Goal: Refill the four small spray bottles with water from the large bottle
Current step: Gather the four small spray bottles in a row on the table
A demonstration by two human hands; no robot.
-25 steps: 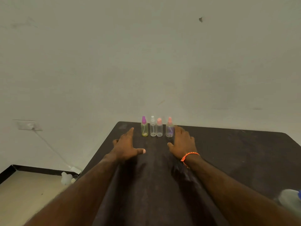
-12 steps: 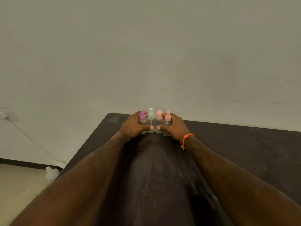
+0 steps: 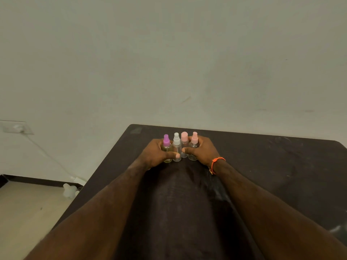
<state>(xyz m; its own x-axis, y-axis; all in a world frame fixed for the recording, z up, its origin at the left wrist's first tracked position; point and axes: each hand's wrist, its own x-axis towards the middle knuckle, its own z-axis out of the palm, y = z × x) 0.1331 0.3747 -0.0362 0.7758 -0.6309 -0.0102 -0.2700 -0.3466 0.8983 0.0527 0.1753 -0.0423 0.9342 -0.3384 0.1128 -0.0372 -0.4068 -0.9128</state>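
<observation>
Bottles observed: four small spray bottles stand upright in a tight row on the dark table (image 3: 262, 166), close to its far edge. Taking the white-capped bottle (image 3: 176, 147) as reference, the purple-capped bottle (image 3: 166, 147) stands touching it on the left; the bottle with the pink flat cap (image 3: 184, 142) stands just beside it on the right, and the bottle with the pink spray top (image 3: 194, 145) is the next one right again. All four have clear bodies; their fill level cannot be read.

The left hand (image 3: 156, 153) is cupped round the purple-capped bottle, its thumb lying across the front of the white-capped one. The right hand (image 3: 202, 152) is cupped round the pink spray-top bottle, thumb reaching toward the reference bottle. Both hands press the row from its two ends, thumb tips nearly meeting.

An orange bracelet (image 3: 216, 162) sits on the right wrist.
</observation>
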